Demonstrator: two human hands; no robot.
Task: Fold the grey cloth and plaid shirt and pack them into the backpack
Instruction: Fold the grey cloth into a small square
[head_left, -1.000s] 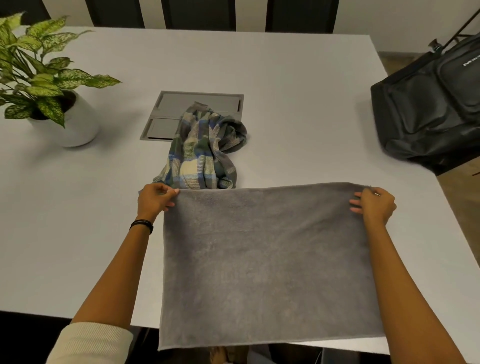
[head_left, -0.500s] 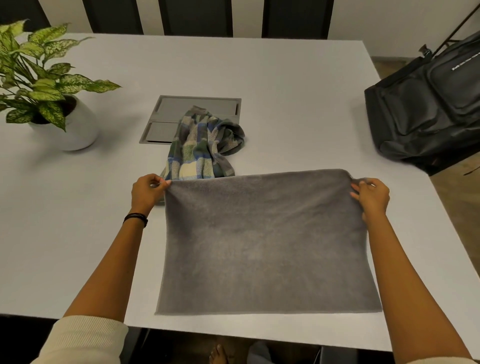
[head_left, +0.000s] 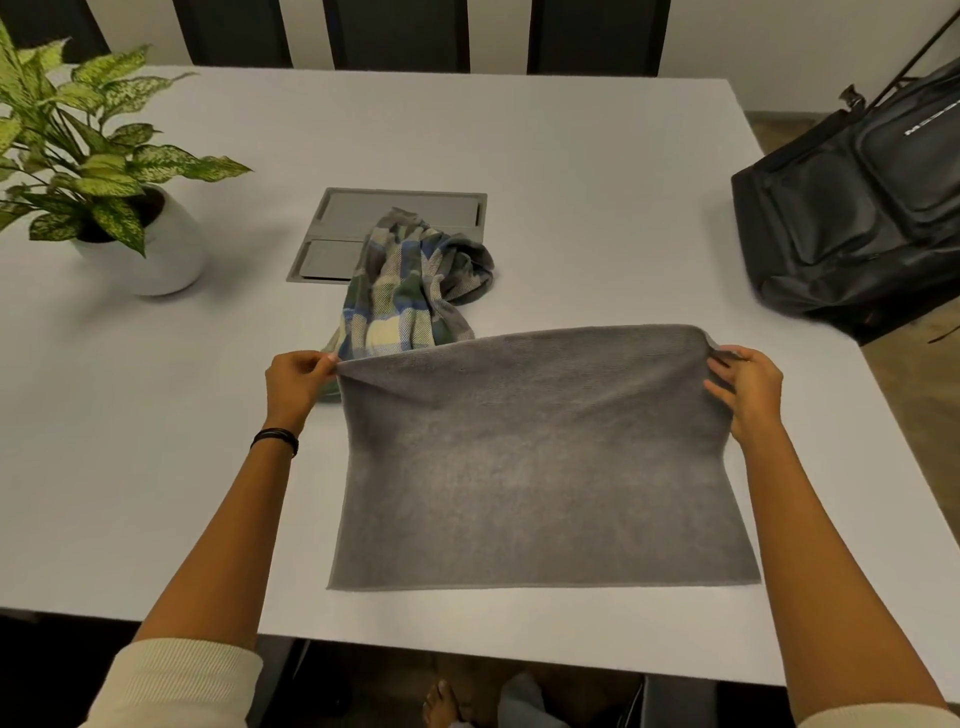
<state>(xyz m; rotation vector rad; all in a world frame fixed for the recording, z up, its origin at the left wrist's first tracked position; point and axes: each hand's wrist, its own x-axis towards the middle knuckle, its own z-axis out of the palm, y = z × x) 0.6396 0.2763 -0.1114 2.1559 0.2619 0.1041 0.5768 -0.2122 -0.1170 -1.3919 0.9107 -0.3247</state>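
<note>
Here, left hand (head_left: 296, 382) and right hand (head_left: 745, 387) each pinch a far corner of the grey cloth (head_left: 540, 467), mid-frame, apparently not yet folded. The plaid shirt (head_left: 410, 291) lies crumpled just above it; nothing is packed in the backpack (head_left: 852, 218), upper right.

The grey cloth (head_left: 540, 467) has slid forward, near edge now apparently on the table (head_left: 156, 493)

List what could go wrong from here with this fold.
1. The left hand and right hand pinch only the far corners of the grey cloth; the span between may sag and the fold land crooked.
2. The crumpled plaid shirt lies right behind the raised edge and could get dragged.
3. The backpack sits at the right edge of the table and might slip when packed.
</note>
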